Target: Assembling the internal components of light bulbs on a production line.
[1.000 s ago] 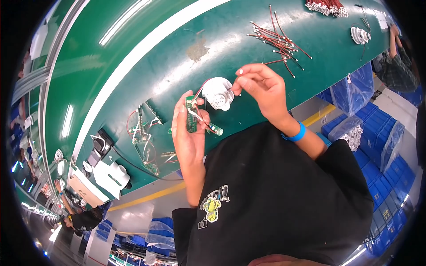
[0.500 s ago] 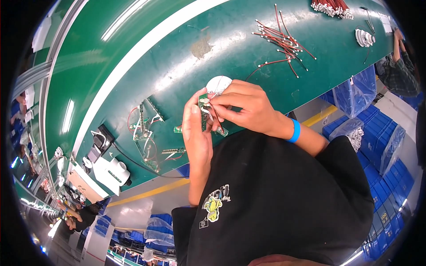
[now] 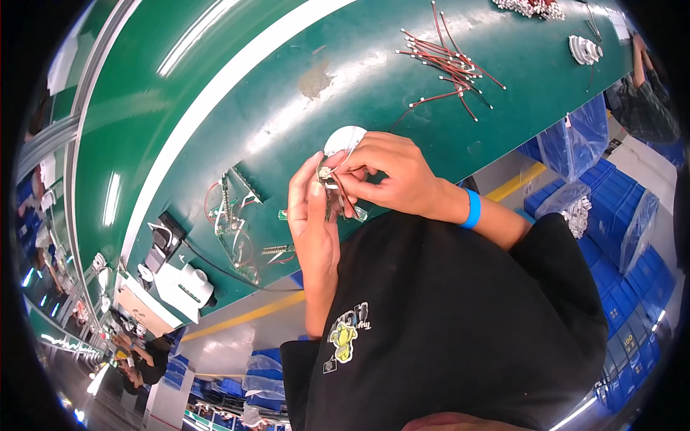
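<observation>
Between my hands is a small green circuit board (image 3: pixel 327 174) with white connectors, held over the bench's near edge. My left hand (image 3: pixel 314 219) is closed on it, thumb in front and fingers behind. My right hand (image 3: pixel 384 174), with a blue band at the wrist, pinches a thin red-and-black cable (image 3: pixel 343 195) close to the board's white connector. Whether the plug sits in the connector is hidden by the fingers. Just beyond the hands lies a round white part (image 3: pixel 343 139), partly covered by them. More of the board assembly hangs below my fingers.
Several wired circuit boards (image 3: pixel 227 205) lie on the green bench (image 3: pixel 287 118) to the left, beside a white device (image 3: pixel 188 285) and a black cable. Loose red cables (image 3: pixel 453 65) are spread at the far right, near a white coiled part (image 3: pixel 584 50). Blue crates (image 3: pixel 611 215) stand right.
The board has tilted, so less of its green face shows. Both hands shifted slightly left and down in the picture, and the view itself moved a little.
</observation>
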`<control>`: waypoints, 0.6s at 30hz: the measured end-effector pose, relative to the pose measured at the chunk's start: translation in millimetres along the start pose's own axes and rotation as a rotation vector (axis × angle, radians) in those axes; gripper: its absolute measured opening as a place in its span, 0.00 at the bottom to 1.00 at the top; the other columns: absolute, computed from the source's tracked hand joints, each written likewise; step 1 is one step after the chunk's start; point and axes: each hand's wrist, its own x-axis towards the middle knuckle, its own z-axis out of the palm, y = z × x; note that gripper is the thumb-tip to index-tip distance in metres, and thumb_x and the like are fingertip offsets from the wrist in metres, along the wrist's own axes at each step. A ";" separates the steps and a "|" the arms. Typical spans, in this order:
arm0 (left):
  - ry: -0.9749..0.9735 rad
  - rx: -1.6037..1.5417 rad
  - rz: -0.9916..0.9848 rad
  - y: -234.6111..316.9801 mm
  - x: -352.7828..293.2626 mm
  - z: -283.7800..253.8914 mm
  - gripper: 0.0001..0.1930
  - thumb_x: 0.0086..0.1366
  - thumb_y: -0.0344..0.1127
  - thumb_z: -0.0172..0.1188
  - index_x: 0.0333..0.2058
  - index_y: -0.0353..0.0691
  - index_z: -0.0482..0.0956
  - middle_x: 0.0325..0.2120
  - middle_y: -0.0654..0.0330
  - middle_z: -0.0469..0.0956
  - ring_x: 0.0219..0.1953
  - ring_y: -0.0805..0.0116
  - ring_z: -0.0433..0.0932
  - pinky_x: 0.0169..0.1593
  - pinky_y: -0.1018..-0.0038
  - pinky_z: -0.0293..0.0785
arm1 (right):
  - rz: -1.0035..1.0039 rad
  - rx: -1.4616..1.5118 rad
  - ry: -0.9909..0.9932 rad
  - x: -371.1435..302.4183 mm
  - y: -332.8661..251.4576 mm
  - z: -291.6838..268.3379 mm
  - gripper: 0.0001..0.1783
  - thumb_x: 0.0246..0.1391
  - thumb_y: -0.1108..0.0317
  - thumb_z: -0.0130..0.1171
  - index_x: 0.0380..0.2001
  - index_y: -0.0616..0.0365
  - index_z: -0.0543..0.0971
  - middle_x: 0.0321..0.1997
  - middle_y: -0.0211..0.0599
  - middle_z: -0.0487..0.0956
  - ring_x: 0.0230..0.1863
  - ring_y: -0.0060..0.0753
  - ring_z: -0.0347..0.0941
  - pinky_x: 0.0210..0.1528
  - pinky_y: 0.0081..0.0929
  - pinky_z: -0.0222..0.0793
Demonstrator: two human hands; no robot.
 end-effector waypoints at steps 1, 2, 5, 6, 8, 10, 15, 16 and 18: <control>-0.006 -0.015 -0.010 0.4 0.0 -2.4 0.22 0.73 0.40 0.48 0.61 0.37 0.64 0.43 0.56 0.78 0.30 0.73 0.71 0.34 0.76 0.67 | -0.008 0.030 -0.013 1.7 2.0 -0.1 0.07 0.44 0.75 0.67 0.29 0.58 0.80 0.24 0.32 0.75 0.27 0.30 0.72 0.29 0.28 0.70; -0.012 -0.029 -0.020 0.6 -0.1 -4.5 0.23 0.73 0.40 0.49 0.62 0.37 0.63 0.45 0.55 0.78 0.31 0.73 0.72 0.34 0.76 0.68 | -0.017 0.059 -0.026 2.7 3.2 0.3 0.07 0.44 0.75 0.67 0.29 0.58 0.80 0.24 0.31 0.75 0.27 0.29 0.71 0.28 0.27 0.69; -0.040 -0.028 -0.006 -0.9 -1.6 -5.9 0.24 0.73 0.41 0.50 0.62 0.37 0.62 0.44 0.55 0.78 0.30 0.72 0.75 0.31 0.76 0.69 | 0.012 0.155 0.005 2.5 3.2 2.3 0.07 0.43 0.78 0.69 0.27 0.59 0.81 0.26 0.31 0.79 0.25 0.24 0.70 0.27 0.22 0.66; -0.032 -0.004 -0.008 -1.5 -1.6 -6.7 0.25 0.73 0.42 0.50 0.62 0.37 0.62 0.45 0.54 0.78 0.28 0.71 0.77 0.29 0.77 0.70 | 0.014 0.152 0.009 2.7 3.2 2.3 0.07 0.43 0.78 0.69 0.27 0.59 0.81 0.26 0.31 0.79 0.25 0.24 0.70 0.27 0.22 0.66; -0.054 -0.001 -0.003 -2.1 -1.8 -8.8 0.24 0.73 0.42 0.49 0.62 0.36 0.62 0.49 0.49 0.77 0.28 0.69 0.78 0.29 0.77 0.72 | 0.024 0.145 -0.005 3.4 3.5 1.3 0.06 0.43 0.77 0.69 0.26 0.58 0.81 0.25 0.29 0.79 0.25 0.24 0.70 0.33 0.24 0.66; -0.075 0.004 0.004 -1.6 -0.9 -6.7 0.24 0.74 0.42 0.47 0.62 0.35 0.62 0.53 0.43 0.75 0.28 0.68 0.80 0.28 0.77 0.75 | 0.004 0.117 -0.003 4.2 5.7 0.0 0.06 0.43 0.76 0.70 0.25 0.58 0.82 0.25 0.28 0.80 0.25 0.24 0.70 0.36 0.26 0.66; 0.020 0.057 -0.001 2.6 -4.5 2.2 0.26 0.73 0.44 0.49 0.64 0.37 0.61 0.40 0.55 0.80 0.24 0.71 0.77 0.25 0.77 0.71 | 0.013 0.099 -0.022 4.6 4.8 0.9 0.06 0.43 0.74 0.70 0.25 0.57 0.82 0.25 0.24 0.80 0.26 0.25 0.70 0.41 0.28 0.64; 0.020 0.057 -0.003 0.9 -5.4 1.0 0.26 0.73 0.44 0.49 0.64 0.37 0.61 0.40 0.55 0.80 0.24 0.71 0.77 0.25 0.77 0.71 | 0.017 0.109 -0.020 3.4 5.5 1.3 0.06 0.43 0.74 0.70 0.25 0.57 0.82 0.25 0.25 0.80 0.27 0.25 0.71 0.41 0.28 0.64; -0.015 0.094 0.012 -4.5 -6.5 -3.3 0.26 0.73 0.44 0.49 0.64 0.36 0.61 0.40 0.54 0.80 0.22 0.71 0.76 0.25 0.77 0.70 | 0.021 0.117 -0.016 2.8 5.8 0.7 0.05 0.43 0.74 0.70 0.25 0.56 0.82 0.25 0.25 0.80 0.27 0.24 0.71 0.41 0.28 0.64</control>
